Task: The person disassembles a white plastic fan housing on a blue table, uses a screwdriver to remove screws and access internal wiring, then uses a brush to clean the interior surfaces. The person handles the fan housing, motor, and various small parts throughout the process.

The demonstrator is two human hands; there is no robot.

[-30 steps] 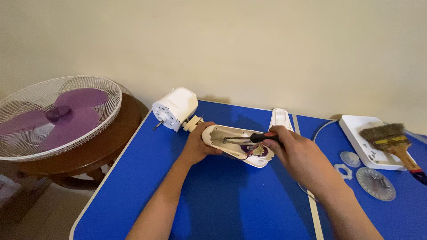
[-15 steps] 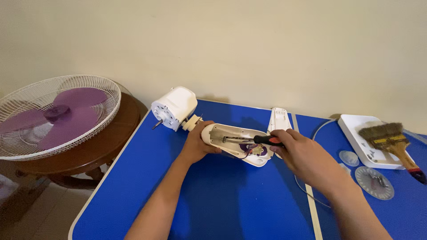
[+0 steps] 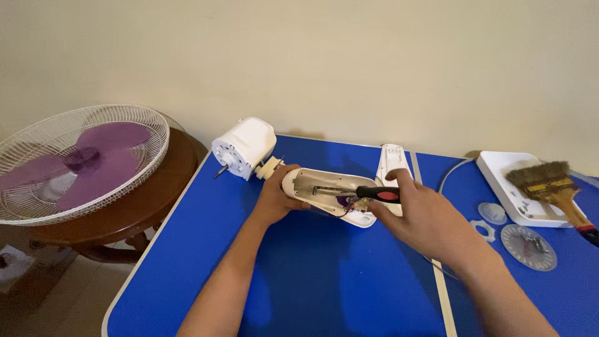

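A person's left hand [image 3: 274,201] grips the near end of one open cream fan housing [image 3: 331,195], lying on a blue table [image 3: 299,281]. The right hand [image 3: 424,218] is closed around one black-and-red screwdriver [image 3: 377,193], its tip inside the housing. Compared with a second ago, the screwdriver's handle sits slightly farther right of the housing while the left hand has not moved, so the work looks mid-way. Left of the housing: one white motor unit [image 3: 244,148] and one caged purple fan blade [image 3: 81,159]. Right of it: one white tray [image 3: 515,187], one paintbrush [image 3: 552,184] and three small clear plastic parts [image 3: 529,246].
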